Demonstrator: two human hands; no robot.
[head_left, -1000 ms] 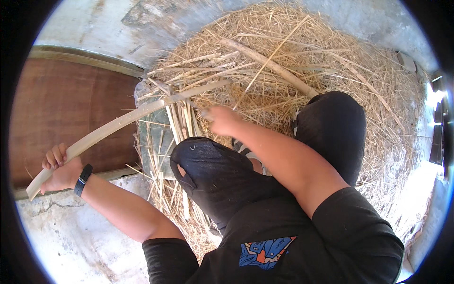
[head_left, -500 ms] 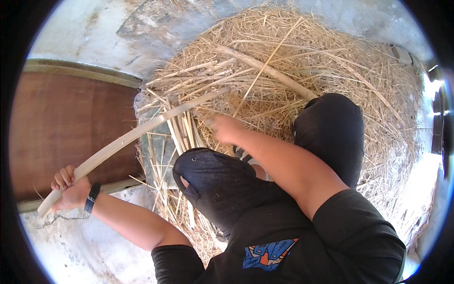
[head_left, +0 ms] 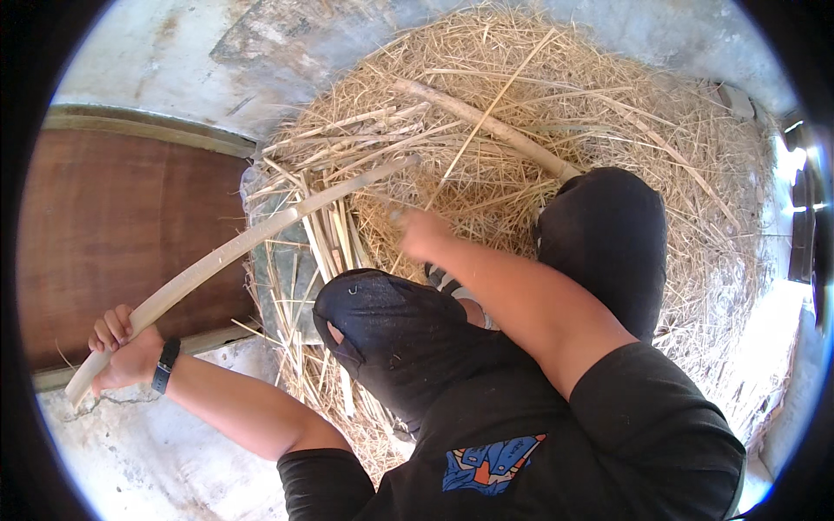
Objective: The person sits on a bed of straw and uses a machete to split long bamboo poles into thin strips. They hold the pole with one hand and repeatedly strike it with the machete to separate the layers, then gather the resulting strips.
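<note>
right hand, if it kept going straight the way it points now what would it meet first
Most likely the straw pile. The right hand reaches forward over the loose split strips, and the straw lies directly ahead. Its height above the heap is hard to judge, and the hand is blurred.

floor: grey concrete (head_left: 156,69), cracked | left: brown wooden board (head_left: 122,234), maybe a door | middle: big straw pile (head_left: 556,113) | light: bright sun

Pale tan stalk (head_left: 234,252), golden straw (head_left: 556,104), black wristband (head_left: 165,365), reddish-brown board (head_left: 113,226)
</note>
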